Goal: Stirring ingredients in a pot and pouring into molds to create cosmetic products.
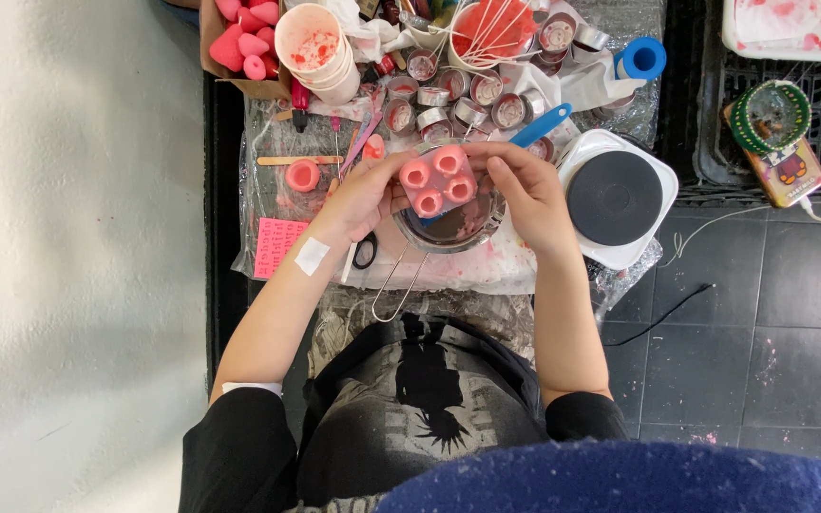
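While both my hands (365, 195) (527, 190) squeeze the pink mold (439, 180), its cups face up over the metal bowl (448, 228), hiding the bowl's far rim.

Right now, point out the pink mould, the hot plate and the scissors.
pink mould (439, 180), head view, on its top face between the four cavities.
hot plate (613, 198), head view, middle of the black round disc.
scissors (365, 252), head view, on the black handle loop.

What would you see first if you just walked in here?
First, the pink mold with four round cups, held between the left hand and right hand over a metal bowl. Next, the black hot plate just right of it, and the small tins crowded behind.
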